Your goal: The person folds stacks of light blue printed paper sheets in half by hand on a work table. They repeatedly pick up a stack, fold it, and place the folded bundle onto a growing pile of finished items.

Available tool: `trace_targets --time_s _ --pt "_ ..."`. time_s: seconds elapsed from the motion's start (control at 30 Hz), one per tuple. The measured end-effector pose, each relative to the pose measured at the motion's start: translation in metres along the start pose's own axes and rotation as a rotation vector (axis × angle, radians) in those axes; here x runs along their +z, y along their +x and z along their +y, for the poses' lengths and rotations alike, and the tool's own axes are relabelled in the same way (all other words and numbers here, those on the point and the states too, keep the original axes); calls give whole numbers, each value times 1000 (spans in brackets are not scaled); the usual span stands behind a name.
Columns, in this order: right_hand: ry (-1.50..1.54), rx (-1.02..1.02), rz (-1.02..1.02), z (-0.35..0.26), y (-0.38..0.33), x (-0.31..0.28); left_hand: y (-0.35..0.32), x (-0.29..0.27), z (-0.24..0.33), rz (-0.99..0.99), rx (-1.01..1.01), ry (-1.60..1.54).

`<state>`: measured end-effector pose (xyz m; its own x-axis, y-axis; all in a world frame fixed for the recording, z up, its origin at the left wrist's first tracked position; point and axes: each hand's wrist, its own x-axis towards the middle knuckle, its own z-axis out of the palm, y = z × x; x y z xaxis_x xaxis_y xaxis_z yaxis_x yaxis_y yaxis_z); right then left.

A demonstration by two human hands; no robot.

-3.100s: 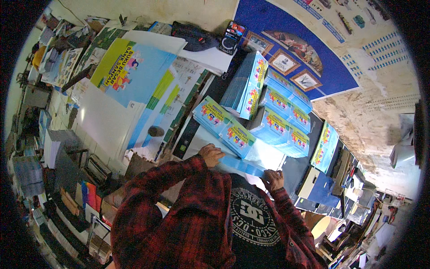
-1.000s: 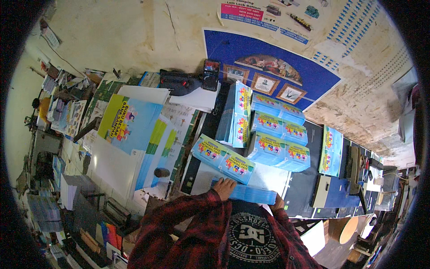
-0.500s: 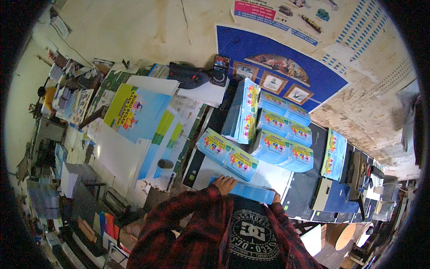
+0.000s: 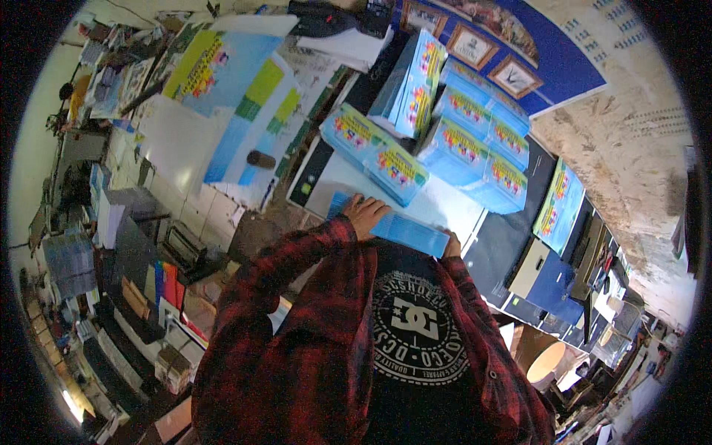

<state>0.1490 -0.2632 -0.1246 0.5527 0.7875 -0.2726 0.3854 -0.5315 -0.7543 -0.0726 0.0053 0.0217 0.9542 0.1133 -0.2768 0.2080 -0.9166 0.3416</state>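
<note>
A long, narrow blue paper stack (image 4: pixel 415 233) lies close in front of my torso, at the near edge of a white board (image 4: pixel 458 199). My left hand (image 4: pixel 365 216) lies over its left part, fingers bent together on the top. At the right end my right hand (image 4: pixel 450 245) grips the stack, its fingers partly hidden. Just beyond lies a row of joined booklets (image 4: pixel 371 154) with green, yellow and blue printed covers. Farther back and right are taller piles of similar booklets (image 4: pixel 475 159), with one tall upright pile (image 4: pixel 411 85) to their left.
On the left lie large printed sheets (image 4: pixel 230 70) and a dark cylinder (image 4: pixel 259 159). To the right are another booklet pile (image 4: pixel 558 208) and a blue and beige box (image 4: pixel 545 274). A black bag-like object (image 4: pixel 326 21) is at the back by the wall.
The view has tipped downward, so the table's things sit higher in the picture. Both hands stay on the blue paper stack, which shows more of its top.
</note>
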Motion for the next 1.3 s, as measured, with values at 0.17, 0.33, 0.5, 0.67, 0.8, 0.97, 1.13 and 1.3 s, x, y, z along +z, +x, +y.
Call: trace_targets --time_s 0.17,0.33,0.5,0.67,0.8,0.97,1.13,1.3 --pt "-59 -370 54 -71 -8 -34 -2 29 3 335 111 -197" --pt "-486 -386 -11 -160 -27 -76 -1 36 12 390 58 -197" --pt "-607 -446 -256 -176 -1 -65 -6 36 19 497 43 -147" --pt "-652 -522 -203 -159 -6 -61 -11 33 39 305 -91 -46" --pt "-602 -637 -155 -126 4 -70 -30 26 25 302 -121 -34" --pt "-528 -716 -42 -109 -5 -65 -76 68 -33 437 -8 -13" --pt "-510 -719 15 -118 -17 -77 -75 55 -23 488 -10 -51" --pt "-498 -612 -62 -116 -14 -90 -78 56 -26 538 -16 12"
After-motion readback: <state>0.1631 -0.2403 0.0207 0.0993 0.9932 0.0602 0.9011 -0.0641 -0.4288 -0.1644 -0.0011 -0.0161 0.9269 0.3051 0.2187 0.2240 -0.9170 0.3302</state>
